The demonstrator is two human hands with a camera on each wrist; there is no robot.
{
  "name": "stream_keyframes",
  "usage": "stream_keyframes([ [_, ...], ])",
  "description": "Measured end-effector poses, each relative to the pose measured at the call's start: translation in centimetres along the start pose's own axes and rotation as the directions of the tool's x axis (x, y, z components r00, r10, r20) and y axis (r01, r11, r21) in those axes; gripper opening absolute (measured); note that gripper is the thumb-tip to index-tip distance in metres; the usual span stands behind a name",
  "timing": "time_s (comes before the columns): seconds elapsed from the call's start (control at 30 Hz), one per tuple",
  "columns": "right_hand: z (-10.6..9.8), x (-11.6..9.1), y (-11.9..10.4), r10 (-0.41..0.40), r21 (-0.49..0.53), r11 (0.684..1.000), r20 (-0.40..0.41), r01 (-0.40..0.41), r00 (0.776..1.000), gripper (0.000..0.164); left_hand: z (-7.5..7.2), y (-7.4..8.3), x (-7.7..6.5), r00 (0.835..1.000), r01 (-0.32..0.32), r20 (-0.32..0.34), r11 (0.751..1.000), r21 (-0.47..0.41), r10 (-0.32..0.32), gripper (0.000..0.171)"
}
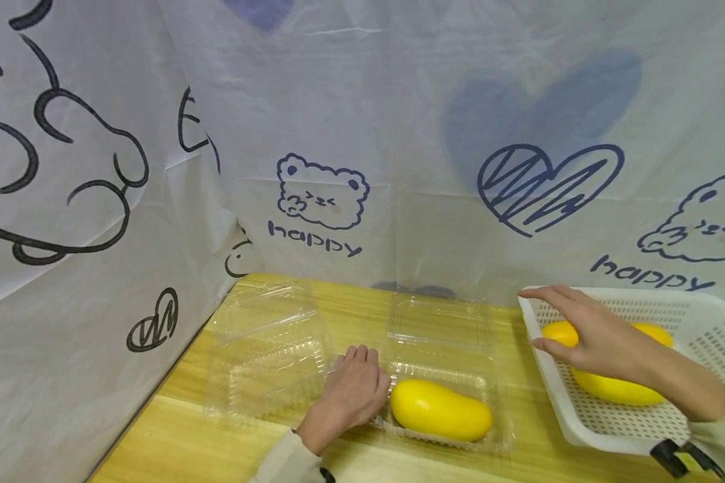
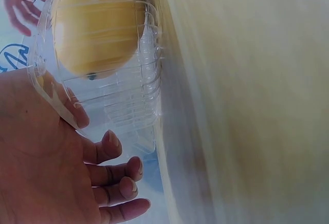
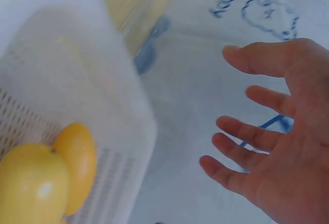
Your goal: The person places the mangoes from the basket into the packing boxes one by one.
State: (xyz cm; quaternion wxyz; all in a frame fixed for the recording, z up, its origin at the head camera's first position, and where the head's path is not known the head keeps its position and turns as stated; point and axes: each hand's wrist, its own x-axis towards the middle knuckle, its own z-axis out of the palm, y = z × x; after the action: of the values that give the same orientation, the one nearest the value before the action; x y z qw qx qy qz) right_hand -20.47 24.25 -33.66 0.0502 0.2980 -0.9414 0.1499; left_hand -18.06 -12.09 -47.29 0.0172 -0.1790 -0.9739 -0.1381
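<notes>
So one mango (image 1: 441, 410) sits in the clear box (image 1: 438, 368). Left hand (image 1: 353, 386) is at the box's left edge, fingers loosely bent. Right hand (image 1: 604, 339), fingers spread, hovers over the basket (image 1: 616, 443) right of the box.

Mango (image 1: 440, 410) in container (image 1: 444, 371), basket (image 1: 610, 444) at right

One basket (image 1: 691, 312), two boxes (image 1: 278, 362) (image 1: 440, 367), two hands (image 1: 355, 390) (image 1: 598, 335), at least three mangoes (image 1: 441, 409) (image 1: 622, 389)
Inside the basket at least two mangoes show; a hand above it hides part, so their full number cannot be told. Left of the basket stand both boxes, the nearer one holding a single mango, the other hand beside it. One surface (image 1: 157, 439) carries the basket and boxes.
</notes>
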Motion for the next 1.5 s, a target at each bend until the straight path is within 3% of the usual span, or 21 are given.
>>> stream_keyframes([
  [0.37, 1.0, 0.4, 5.3, 0.036, -0.008, 0.999, 0.039, -0.036, 0.999, 0.055, 0.1, 0.0, -0.1, 1.0, -0.006, -0.01, 1.0, 0.011, 0.007, 0.024],
  [0.67, 1.2, 1.0, 8.5, 0.147, -0.05, 0.989, 0.149, -0.141, 0.978, 0.064, 0.1, 0.0, -0.1, 1.0, -0.003, -0.011, 1.0, 0.012, 0.003, 0.025],
  [1.27, 3.5, 1.5, 11.2, 0.145, -0.028, 0.989, 0.253, -0.142, 0.957, 0.057, 0.2, 0.1, 0.0, 1.0, 0.0, -0.007, 1.0, 0.029, 0.0, 0.026],
  [1.5, 4.6, 1.5, 11.5, 0.128, -0.067, 0.991, 0.298, -0.113, 0.946, 0.056, 0.2, -0.1, 0.0, 1.0, 0.0, -0.005, 0.999, 0.032, 0.001, 0.025],
])
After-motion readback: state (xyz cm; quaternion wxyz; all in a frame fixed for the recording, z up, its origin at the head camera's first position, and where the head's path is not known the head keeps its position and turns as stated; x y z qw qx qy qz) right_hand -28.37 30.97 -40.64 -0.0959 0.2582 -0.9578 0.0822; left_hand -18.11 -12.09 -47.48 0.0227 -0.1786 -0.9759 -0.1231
